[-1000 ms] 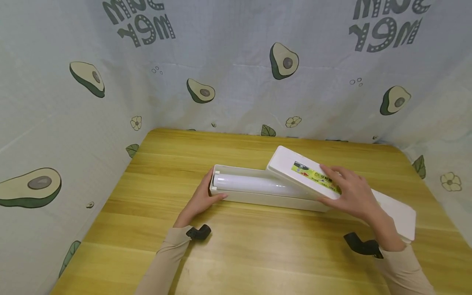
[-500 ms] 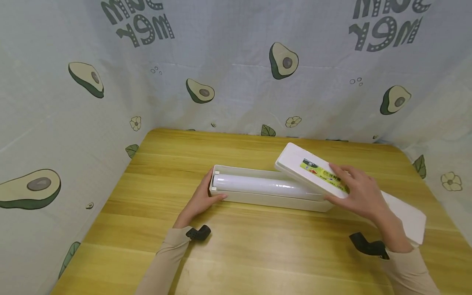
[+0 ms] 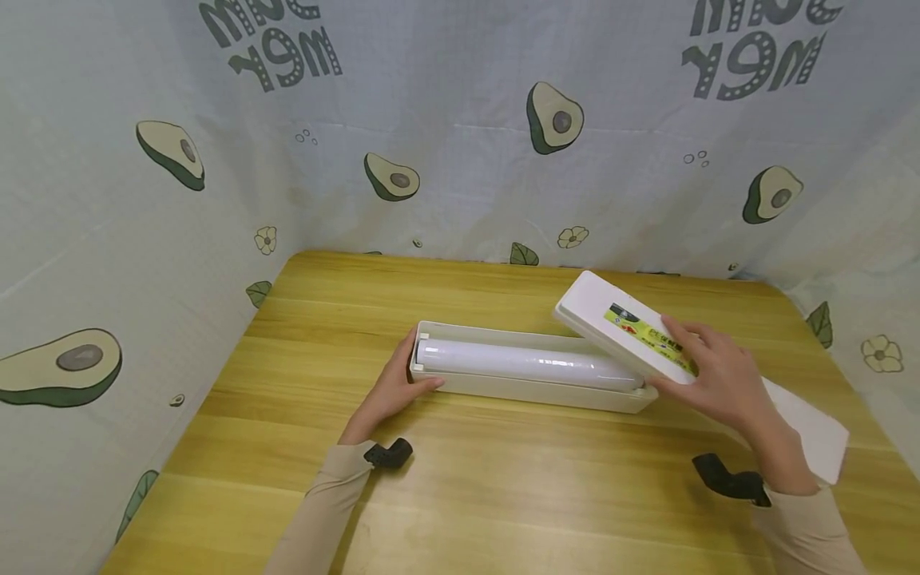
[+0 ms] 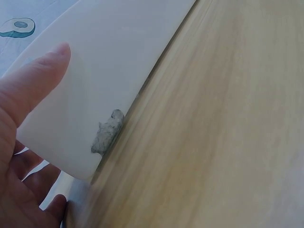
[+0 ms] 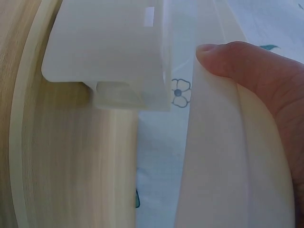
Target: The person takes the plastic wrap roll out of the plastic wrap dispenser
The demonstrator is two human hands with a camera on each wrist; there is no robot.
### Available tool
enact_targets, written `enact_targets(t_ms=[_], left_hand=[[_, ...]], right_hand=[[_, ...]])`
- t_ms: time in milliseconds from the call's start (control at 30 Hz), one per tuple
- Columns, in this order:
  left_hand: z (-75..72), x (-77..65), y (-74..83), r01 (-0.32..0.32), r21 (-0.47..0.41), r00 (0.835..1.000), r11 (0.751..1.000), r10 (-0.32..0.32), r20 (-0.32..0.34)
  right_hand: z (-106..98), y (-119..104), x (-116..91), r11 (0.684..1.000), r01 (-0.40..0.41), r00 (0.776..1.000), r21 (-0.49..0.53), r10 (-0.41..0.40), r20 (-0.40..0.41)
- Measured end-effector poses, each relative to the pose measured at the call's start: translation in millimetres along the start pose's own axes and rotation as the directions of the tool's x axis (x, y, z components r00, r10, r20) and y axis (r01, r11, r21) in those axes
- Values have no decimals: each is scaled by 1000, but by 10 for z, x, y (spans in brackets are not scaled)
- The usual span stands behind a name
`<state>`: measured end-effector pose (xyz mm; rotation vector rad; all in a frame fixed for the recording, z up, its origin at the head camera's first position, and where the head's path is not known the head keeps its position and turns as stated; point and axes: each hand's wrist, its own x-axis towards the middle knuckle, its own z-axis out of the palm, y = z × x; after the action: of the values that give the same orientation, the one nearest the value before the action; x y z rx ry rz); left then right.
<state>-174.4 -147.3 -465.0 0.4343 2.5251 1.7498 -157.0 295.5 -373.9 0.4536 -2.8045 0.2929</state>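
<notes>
A long white cling film box lies on the table, uncovered, with a roll of cling film inside. My left hand grips its left end, thumb on the front wall and fingers at the end and behind. In the left wrist view a grey smudged patch shows low on the box wall. My right hand holds the white lid across its width, tilted over the box's right end. A yellow-green label is on the lid's top. In the right wrist view the thumb presses the lid's edge.
The wooden table has a printed cloth with avocados hanging behind it and along both sides. A black wrist mount sits at the left cuff and another black mount at the right.
My right hand has moved the lid to the right, with its far end rising slightly, so more of the roll shows, up to its right end. The left hand and box have stayed put.
</notes>
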Motion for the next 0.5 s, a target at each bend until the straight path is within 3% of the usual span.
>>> enact_targets(t_ms=[500], left_hand=[[-2, -9, -11, -2, 1, 1000, 1000, 2, -5]], right_hand=[[9, 114, -71, 998, -69, 998, 7, 69, 7]])
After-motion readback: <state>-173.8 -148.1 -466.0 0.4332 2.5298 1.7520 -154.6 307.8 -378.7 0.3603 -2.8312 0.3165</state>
